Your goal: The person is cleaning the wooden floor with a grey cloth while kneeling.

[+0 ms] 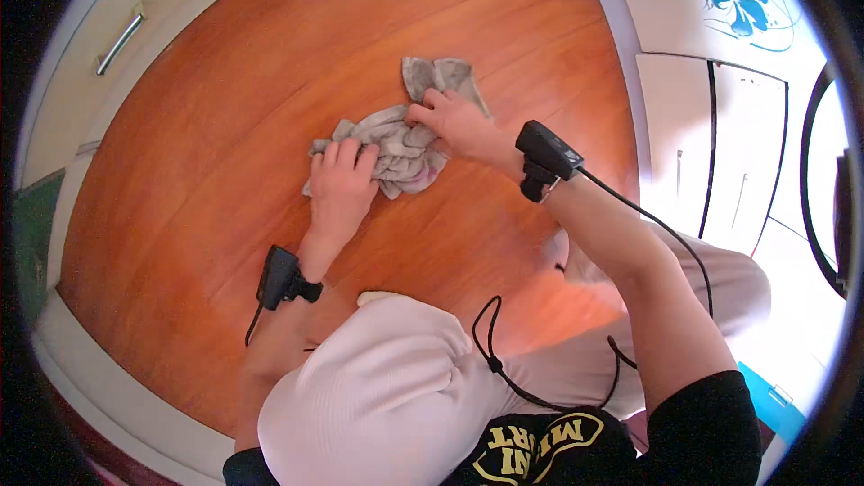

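A crumpled grey cloth (407, 162) lies bunched on the orange-brown wooden surface (270, 54), with one flatter end reaching out toward the far side. My left hand (340, 187) is on the near-left part of the bunch, its fingers bent over the folds. Across from it, my right hand (461, 130) grips the cloth between thumb and fingers where the bunched part meets the flat end. Parts of both hands' fingertips sink into the fabric and cannot be seen.
A pale cabinet with a metal handle (121, 40) borders the wood on the left. White cabinets (675, 139) stand on the right. My bent legs in light trousers (387, 378) are close in front. Black straps with devices and a cable (661, 220) are on my wrists.
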`<state>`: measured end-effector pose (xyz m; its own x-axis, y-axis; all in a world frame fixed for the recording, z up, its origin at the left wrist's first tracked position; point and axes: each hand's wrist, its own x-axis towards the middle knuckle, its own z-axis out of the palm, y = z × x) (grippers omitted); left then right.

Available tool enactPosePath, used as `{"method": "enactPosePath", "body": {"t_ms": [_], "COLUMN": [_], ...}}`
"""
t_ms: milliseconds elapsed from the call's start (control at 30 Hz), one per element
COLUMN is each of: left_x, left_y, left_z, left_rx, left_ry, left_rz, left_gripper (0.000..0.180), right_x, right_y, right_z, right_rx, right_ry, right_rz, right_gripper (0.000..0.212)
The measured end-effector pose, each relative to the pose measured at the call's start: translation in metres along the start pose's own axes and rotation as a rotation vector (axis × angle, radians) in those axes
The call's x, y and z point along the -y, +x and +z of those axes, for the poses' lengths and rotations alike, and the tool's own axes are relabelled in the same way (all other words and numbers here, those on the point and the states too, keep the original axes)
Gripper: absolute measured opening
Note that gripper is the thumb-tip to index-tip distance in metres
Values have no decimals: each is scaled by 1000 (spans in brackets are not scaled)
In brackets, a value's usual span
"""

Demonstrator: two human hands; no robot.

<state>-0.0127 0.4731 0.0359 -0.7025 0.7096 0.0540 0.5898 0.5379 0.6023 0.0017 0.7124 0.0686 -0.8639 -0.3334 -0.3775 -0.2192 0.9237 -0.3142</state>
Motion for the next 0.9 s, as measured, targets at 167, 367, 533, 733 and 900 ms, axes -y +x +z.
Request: {"method": "enactPosePath", "body": {"t_ms": [167, 367, 533, 733, 900], "left_x": [-1, -1, 4, -68, -237], "left_y": [-4, -9, -28, -124, -121], "left_z": [1, -17, -91, -270, -421], "left_rx": [-75, -67, 20, -198, -48], "left_ry": [-42, 19, -71, 567, 928], "left_rz": [14, -15, -254, -505, -496], "left_gripper": [51, 46, 43, 28, 27], "right_x": [-3, -3, -22, -27, -20], "right_y": [-3, -6, -12, -8, 0], "right_z": [4, 6, 16, 35, 47], "right_rx": [-1, -79, -171, -316, -463], "right_ry": [23, 188, 155, 198, 275], "right_rz": [27, -63, -59, -149, -282], "right_gripper": [49, 54, 44, 45, 45]}}
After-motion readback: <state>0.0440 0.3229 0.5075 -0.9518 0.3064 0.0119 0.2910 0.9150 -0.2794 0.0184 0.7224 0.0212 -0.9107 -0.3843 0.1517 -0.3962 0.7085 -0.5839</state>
